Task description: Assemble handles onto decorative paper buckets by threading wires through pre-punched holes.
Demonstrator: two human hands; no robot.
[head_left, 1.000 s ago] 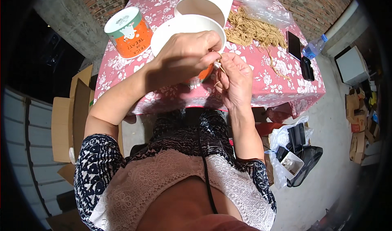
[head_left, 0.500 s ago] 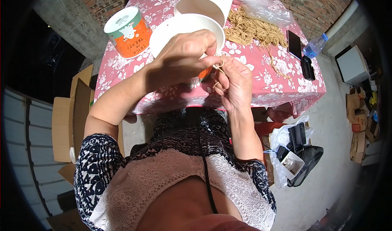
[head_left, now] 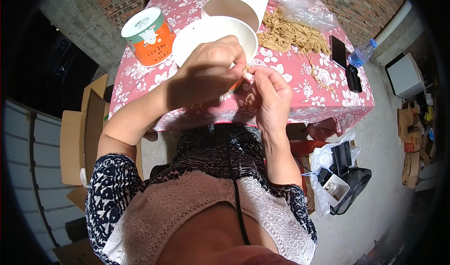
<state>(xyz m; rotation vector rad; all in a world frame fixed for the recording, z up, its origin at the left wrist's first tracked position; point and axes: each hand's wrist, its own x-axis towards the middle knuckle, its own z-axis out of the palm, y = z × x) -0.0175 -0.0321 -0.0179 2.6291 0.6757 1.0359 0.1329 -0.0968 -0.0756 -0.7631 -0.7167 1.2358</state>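
Brickwork (head_left: 361, 5) rises behind the bench (head_left: 347, 101). Beside the tub (head_left: 197, 34), left hand (head_left: 213, 59) and right hand (head_left: 273, 92) pinch a cord (head_left: 246, 69). Knotting seems the step, though strands are hard to make out; tightening next calls for a steady pull.

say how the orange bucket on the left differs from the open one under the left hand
The orange bucket shows a closed white end on top; the open bucket shows its mouth and white inside. The orange bucket stands uncovered; the open bucket is partly hidden by the left hand. Both show orange outside.
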